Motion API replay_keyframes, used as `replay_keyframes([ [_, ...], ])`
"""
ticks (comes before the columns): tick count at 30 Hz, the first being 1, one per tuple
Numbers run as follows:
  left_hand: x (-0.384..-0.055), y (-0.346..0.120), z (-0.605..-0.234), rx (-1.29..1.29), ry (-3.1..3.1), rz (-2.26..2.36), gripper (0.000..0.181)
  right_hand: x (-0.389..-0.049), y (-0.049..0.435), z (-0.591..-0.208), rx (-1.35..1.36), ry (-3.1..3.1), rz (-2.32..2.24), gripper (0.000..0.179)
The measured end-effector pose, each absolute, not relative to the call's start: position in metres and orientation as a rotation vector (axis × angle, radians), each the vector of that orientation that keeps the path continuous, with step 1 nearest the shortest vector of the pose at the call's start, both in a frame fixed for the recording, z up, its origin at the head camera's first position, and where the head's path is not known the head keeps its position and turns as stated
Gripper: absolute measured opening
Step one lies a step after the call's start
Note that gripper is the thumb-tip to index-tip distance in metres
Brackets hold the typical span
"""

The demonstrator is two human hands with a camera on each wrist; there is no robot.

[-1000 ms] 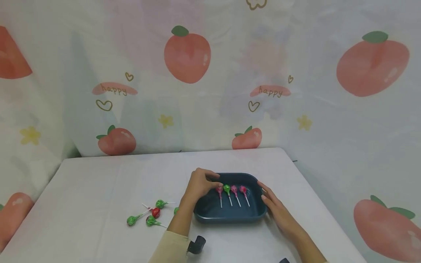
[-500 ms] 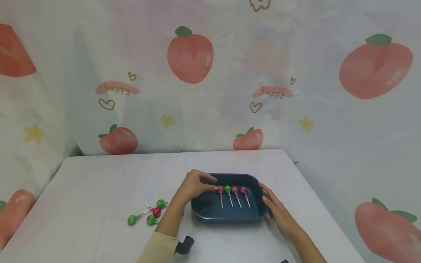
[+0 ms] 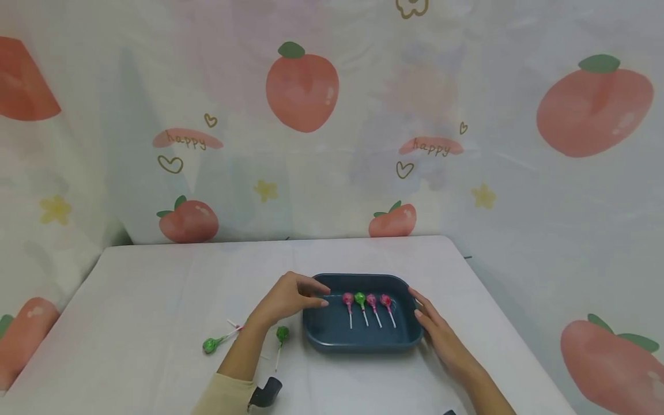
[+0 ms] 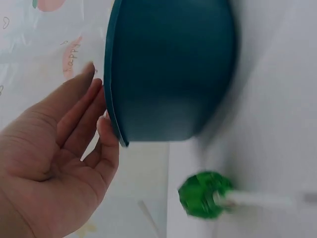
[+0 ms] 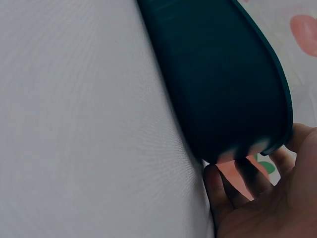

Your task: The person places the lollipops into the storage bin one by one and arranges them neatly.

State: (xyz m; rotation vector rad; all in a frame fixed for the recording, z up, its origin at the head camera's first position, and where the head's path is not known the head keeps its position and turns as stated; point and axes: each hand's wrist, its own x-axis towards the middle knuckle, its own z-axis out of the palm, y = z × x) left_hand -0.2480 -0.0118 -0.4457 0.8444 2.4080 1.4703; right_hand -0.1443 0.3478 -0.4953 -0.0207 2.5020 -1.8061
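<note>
A dark blue tray [image 3: 337, 340] holds several wrapped lollipops in a row. Leftmost in it is a pink lollipop [image 3: 348, 299], beside a green lollipop [image 3: 360, 298]; two more pink ones lie farther right. My left hand [image 3: 291, 298] hovers at the tray's left rim, thumb and fingers apart, holding nothing. In the left wrist view, its fingers overlap the rim. My right hand [image 3: 440, 334] rests against the tray's right wall; in the right wrist view its extended fingers [image 5: 255, 176] lie along that side.
Left of the tray, a green lollipop [image 3: 282, 334] lies on the white table [image 3: 155, 300]. Another green lollipop [image 3: 211, 345] is farther left, with other loose lollipops mostly hidden behind my left forearm. A peach-printed curtain [image 3: 332, 190] stands behind the table.
My left hand has let go of the leftmost pink lollipop and drawn back left to the tray's rim. Its forearm now covers more loose lollipops. The right hand stays against the tray.
</note>
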Motion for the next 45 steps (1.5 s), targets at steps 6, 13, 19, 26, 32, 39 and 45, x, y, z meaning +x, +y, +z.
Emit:
replay_keyframes([
  [6, -0.248, -0.039, -0.450, 0.868, 2.328, 1.501, 0.025, -0.145, 0.347, -0.495, -0.010, 2.501, -1.804, 0.051],
  [13, -0.251, -0.070, -0.459, 0.779, 2.399, 1.445, 0.020, -0.147, 0.348, -0.496, -0.019, 2.534, -1.776, 0.052],
  [19, -0.252, -0.092, -0.466, 0.650, 2.471, 1.384, 0.017, -0.148, 0.349, -0.495, -0.029, 2.550, -1.745, 0.053],
  [26, -0.253, -0.107, -0.472, 0.583, 2.435, 1.410, 0.017, -0.148, 0.348, -0.493, -0.037, 2.561, -1.726, 0.054],
  [32, -0.254, -0.118, -0.479, 0.562, 2.382, 1.457, 0.018, -0.147, 0.348, -0.493, -0.030, 2.555, -1.729, 0.053],
  [39, -0.254, -0.124, -0.479, 0.502, 2.406, 1.475, 0.018, -0.147, 0.349, -0.492, -0.026, 2.549, -1.728, 0.054],
  [45, -0.256, -0.127, -0.477, 0.590, 2.346, 1.507, 0.017, -0.147, 0.349, -0.493, -0.039, 2.554, -1.726, 0.054],
])
